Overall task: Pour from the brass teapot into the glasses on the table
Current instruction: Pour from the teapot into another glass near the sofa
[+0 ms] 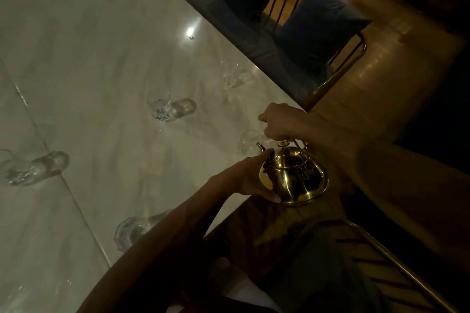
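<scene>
**Brass gold against pale marble**

The teapot [292, 175] shines polished golden brass, with a dark knob on its lid. The table [101, 46] is pale grey-white with faint cloudy veining. The glasses [160, 107] are clear and colourless. Cushions [318, 23] across the table are dusky blue; the floor [381, 71] glows warm brown.

Open table [89, 33] surface is left wide at the far side. Passage nearer is broken by scattered glasses [159, 107], well apart, and one glass [250, 141] is set just beside the teapot [292, 175].
</scene>
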### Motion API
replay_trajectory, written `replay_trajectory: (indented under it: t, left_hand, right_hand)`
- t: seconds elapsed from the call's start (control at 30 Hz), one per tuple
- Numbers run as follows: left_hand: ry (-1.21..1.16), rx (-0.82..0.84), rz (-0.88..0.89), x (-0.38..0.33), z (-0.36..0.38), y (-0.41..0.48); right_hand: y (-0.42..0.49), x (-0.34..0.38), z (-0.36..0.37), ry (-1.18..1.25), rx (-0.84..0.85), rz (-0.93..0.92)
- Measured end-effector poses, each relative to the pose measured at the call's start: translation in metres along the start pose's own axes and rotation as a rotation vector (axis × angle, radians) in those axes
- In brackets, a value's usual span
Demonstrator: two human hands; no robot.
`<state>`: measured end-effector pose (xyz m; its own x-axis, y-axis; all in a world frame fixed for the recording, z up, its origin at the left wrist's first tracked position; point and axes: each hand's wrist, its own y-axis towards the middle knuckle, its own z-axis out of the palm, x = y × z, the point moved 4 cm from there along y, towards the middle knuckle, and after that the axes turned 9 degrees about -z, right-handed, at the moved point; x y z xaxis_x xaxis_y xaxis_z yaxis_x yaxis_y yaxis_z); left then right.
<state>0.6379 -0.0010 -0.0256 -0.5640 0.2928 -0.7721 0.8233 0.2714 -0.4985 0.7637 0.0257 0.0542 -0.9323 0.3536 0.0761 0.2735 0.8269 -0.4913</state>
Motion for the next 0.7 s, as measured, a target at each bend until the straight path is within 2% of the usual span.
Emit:
replay_trajectory:
  t: [0.7]
  left_hand:
    - [-0.059,0.02,0.002,0.002,-0.01,0.0]
  right_hand:
    - [0.022,0.004,0.0,-0.084,0.098,0.003]
